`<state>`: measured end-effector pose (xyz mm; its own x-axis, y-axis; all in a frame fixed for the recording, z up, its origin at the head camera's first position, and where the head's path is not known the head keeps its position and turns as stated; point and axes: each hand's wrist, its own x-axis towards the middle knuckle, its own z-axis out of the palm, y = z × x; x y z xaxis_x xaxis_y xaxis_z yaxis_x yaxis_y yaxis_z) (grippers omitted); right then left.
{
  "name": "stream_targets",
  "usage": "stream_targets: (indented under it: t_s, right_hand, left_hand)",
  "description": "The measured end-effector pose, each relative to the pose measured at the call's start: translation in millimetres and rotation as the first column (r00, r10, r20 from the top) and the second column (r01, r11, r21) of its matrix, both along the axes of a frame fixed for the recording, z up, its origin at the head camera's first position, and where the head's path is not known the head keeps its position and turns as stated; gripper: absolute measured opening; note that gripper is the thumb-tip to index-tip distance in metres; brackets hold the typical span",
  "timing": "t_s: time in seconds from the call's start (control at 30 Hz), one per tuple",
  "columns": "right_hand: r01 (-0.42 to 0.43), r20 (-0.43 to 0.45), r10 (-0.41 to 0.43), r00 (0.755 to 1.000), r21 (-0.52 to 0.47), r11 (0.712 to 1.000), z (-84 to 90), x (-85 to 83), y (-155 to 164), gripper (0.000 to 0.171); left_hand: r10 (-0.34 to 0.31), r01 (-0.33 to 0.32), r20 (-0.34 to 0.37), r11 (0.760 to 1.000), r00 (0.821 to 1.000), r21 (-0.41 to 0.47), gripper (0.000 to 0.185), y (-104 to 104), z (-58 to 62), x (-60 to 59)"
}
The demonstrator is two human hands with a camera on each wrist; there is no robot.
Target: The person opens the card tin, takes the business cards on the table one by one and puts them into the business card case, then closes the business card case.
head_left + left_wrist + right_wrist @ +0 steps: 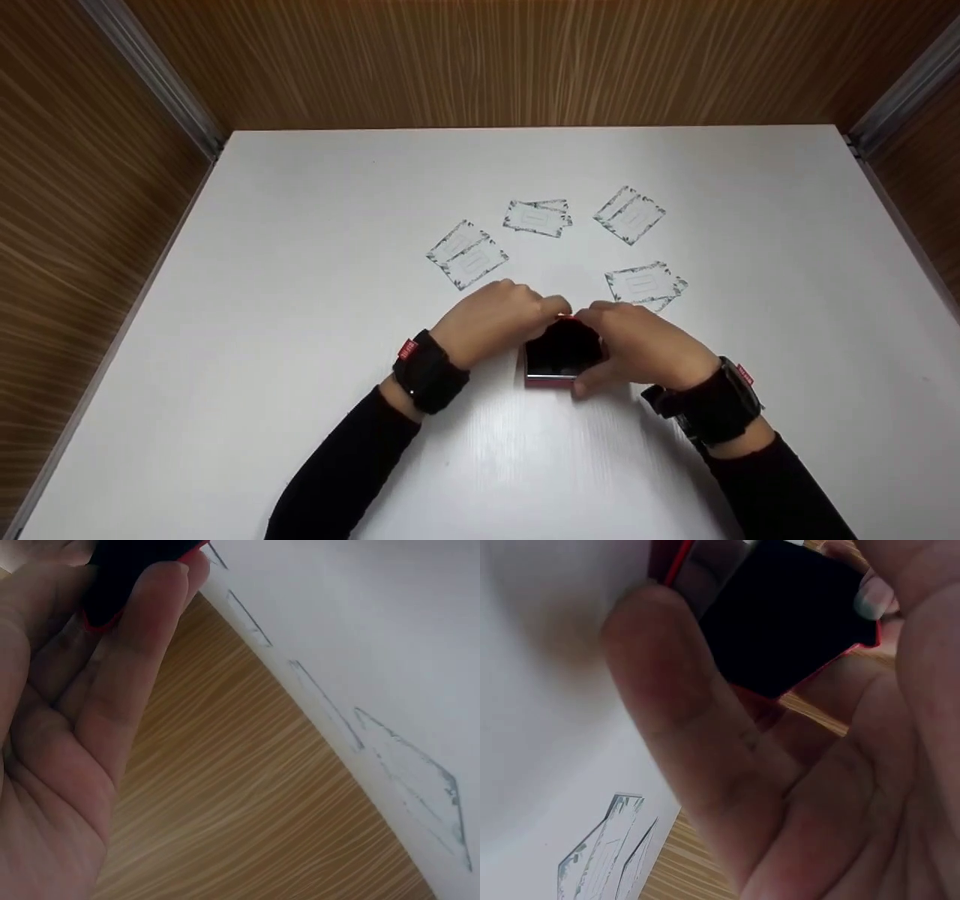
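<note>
A small box-like case with a black face and red edges (562, 351) lies on the white table between both hands. My left hand (499, 319) pinches its far edge between thumb and fingers; the left wrist view shows the black part (135, 574) in that grip. On the other side, my right hand (652, 349) holds the case, with the thumb at the near right corner and fingers at the far edge. The right wrist view shows the black panel (780, 622) with a red rim, partly hidden by fingers. What is inside cannot be told.
Pairs of overlapping white cards with leafy borders lie beyond the hands: a left pair (469, 255), a middle pair (536, 217), a far right pair (630, 215), and a near right pair (645, 283) close to the right hand. Wood-grain panels (480, 67) enclose the table.
</note>
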<state>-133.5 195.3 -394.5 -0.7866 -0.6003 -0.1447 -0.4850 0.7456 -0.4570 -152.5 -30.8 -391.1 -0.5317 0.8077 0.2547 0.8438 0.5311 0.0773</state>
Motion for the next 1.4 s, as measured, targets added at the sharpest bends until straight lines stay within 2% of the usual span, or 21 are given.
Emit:
stream_targets:
  t_s: [0.13,0.37,0.53,0.63,0.73,0.87,1.0,1.07,1.2,1.4]
  right_hand:
    - [0.034,0.012,-0.035,0.999,0.032,0.999,0.6,-0.5,2,0.070]
    - [0.078,-0.008,-0.078,0.997,0.045,0.996,-1.2,-0.5,7,0.071]
    - [0.122,-0.054,-0.120,0.991,0.034,0.992,0.1,2.2,9,0.093]
    - [0.119,-0.113,-0.116,0.987,0.020,0.993,1.1,3.8,10,0.097]
    - [0.100,-0.157,-0.095,0.983,0.024,0.995,1.4,4.1,10,0.092]
    - [0.093,-0.155,-0.083,0.984,0.064,0.994,0.6,2.8,10,0.086]
    - [0.084,-0.129,-0.070,0.989,0.107,0.991,-1.3,1.1,9,0.083]
    - [0.073,-0.118,-0.059,0.991,0.119,0.990,-2.3,0.6,8,0.081]
    - [0.057,-0.091,-0.045,0.995,0.129,0.990,-3.6,0.0,3,0.077]
    - [0.052,-0.072,-0.043,0.996,0.129,0.990,-3.0,-1.2,-1,0.071]
  left_hand:
    - [0.020,-0.021,0.026,0.998,0.999,0.064,0.022,2,-4.8,-4.7]
    - [0.112,-0.106,-0.065,0.990,0.992,0.091,0.012,9,-10.3,-8.9]
    - [0.145,-0.142,-0.047,0.988,0.988,0.065,0.008,11,-12.2,-11.8]
    - [0.164,-0.164,-0.008,0.986,0.986,0.005,0.025,12,-13.5,-13.4]
    - [0.177,-0.175,0.022,0.982,0.984,-0.070,0.048,11,-14.9,-13.2]
    - [0.188,-0.181,0.042,0.974,0.981,-0.134,0.068,8,-16.8,-10.4]
    - [0.190,-0.169,0.107,0.968,0.976,-0.184,0.081,2,-17.9,-3.0]
    - [0.195,-0.161,0.147,0.963,0.970,-0.215,0.087,-3,-18.7,2.5]
    - [0.203,-0.159,0.169,0.957,0.965,-0.241,0.093,-14,-22.1,12.9]
    - [0.206,-0.167,0.161,0.960,0.965,-0.226,0.090,-21,-24.7,15.0]
